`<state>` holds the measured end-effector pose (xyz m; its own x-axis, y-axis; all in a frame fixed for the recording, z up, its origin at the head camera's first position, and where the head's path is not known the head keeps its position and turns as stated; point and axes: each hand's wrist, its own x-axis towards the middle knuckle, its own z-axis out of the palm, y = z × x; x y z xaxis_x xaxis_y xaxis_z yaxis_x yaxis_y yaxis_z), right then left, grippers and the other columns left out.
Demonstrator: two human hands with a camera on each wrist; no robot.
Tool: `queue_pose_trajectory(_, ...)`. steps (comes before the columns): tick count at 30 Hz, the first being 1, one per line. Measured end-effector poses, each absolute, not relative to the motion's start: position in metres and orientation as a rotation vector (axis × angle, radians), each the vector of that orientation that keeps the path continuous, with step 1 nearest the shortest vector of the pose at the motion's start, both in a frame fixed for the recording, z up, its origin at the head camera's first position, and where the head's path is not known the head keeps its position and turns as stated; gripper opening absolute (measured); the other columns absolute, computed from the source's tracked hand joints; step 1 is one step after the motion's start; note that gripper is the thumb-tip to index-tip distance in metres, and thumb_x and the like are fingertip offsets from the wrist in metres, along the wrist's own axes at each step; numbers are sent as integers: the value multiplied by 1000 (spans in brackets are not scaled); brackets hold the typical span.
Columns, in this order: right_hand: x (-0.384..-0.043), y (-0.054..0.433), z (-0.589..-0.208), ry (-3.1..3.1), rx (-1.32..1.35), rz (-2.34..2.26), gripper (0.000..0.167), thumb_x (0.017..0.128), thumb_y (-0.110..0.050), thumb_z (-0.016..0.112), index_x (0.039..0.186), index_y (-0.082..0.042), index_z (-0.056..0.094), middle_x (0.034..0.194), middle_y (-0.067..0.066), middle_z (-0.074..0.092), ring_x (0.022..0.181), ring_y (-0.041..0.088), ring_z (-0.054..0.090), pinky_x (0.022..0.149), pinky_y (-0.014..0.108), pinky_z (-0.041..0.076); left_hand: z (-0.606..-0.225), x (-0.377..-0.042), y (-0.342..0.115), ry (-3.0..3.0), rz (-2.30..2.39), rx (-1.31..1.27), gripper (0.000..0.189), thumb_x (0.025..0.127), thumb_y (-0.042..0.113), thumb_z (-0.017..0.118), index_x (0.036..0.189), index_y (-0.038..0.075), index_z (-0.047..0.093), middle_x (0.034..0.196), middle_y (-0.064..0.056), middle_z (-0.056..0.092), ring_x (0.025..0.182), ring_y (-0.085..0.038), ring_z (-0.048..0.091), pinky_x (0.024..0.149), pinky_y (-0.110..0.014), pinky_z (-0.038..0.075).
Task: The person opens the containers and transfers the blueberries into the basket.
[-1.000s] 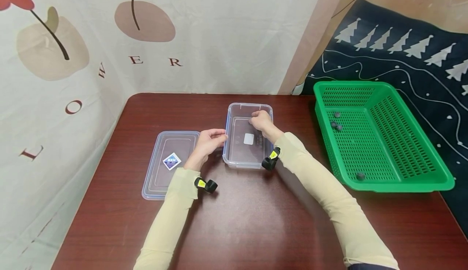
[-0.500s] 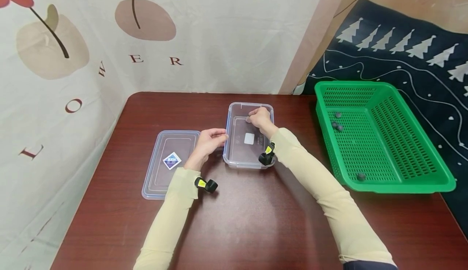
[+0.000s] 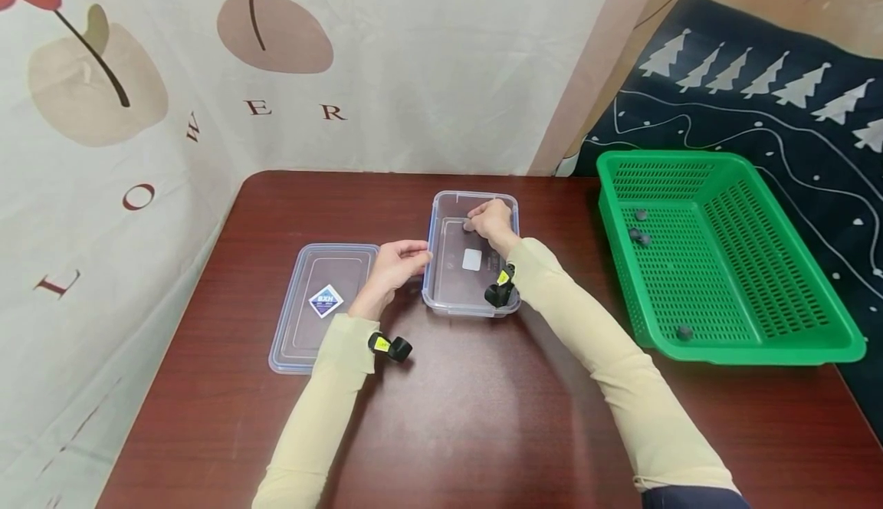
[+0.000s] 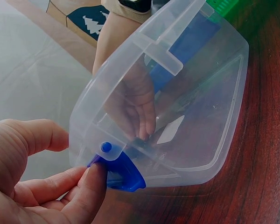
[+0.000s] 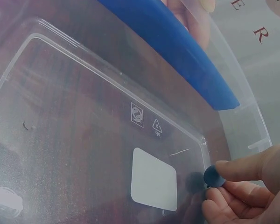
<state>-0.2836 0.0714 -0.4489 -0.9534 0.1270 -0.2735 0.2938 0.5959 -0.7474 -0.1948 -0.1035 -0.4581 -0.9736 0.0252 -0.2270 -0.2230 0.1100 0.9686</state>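
Note:
A clear plastic food container (image 3: 451,313) stands without its lid near the back of the brown table. My left hand (image 3: 395,264) is at its left side, where thumb and finger pinch a blue latch (image 4: 126,172) on the rim. Inside the container, my right hand (image 3: 493,221) holds a dark blue blueberry (image 5: 214,177) between thumb and fingers, close over the bottom. A white rectangular label (image 5: 154,181) shows near the blueberry. Partly behind my left wrist lies the clear lid (image 3: 290,333), flat on the table with a diamond sticker.
On the right is a green perforated basket (image 3: 766,356) with several blueberries (image 3: 641,215) scattered on its floor, mostly along the left side. A printed white cloth (image 3: 414,72) hangs directly behind the table, and a dark tree-patterned cloth (image 3: 759,126) hangs behind the basket.
My right hand has shifted slightly left and farther back within the container, still pinching the blueberry. The left hand stays at the latch.

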Motion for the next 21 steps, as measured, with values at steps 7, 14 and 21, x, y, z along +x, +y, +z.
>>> queue_pose_trajectory(7, -284, 71, -450, 2658, 341, -1254, 18, 72, -2, 77, 89, -1, 72, 96, 12, 68, 98, 25, 54, 91, 35, 46, -458, -195, -103, 2203, 1969, -188, 33, 83, -1, 62, 114, -13, 59, 95, -18, 67, 65, -4, 59, 69, -25, 57)
queue_pose_trajectory(14, -284, 71, -450, 2687, 290, -1203, 14, 74, -6, 76, 85, 0, 71, 89, 12, 68, 85, 21, 55, 79, 32, 49, -456, -194, -104, 2217, 1956, -198, 33, 84, 0, 62, 114, -13, 60, 97, -20, 67, 65, -4, 59, 71, -27, 57)
queue_pose_trajectory(21, -283, 72, -450, 2710, 234, -1151, 13, 76, -9, 75, 86, -1, 72, 89, 11, 69, 82, 21, 58, 76, 31, 51, -455, -193, -103, 2219, 1959, -191, 33, 84, 0, 62, 114, -13, 59, 99, -22, 66, 66, -4, 59, 70, -26, 57)
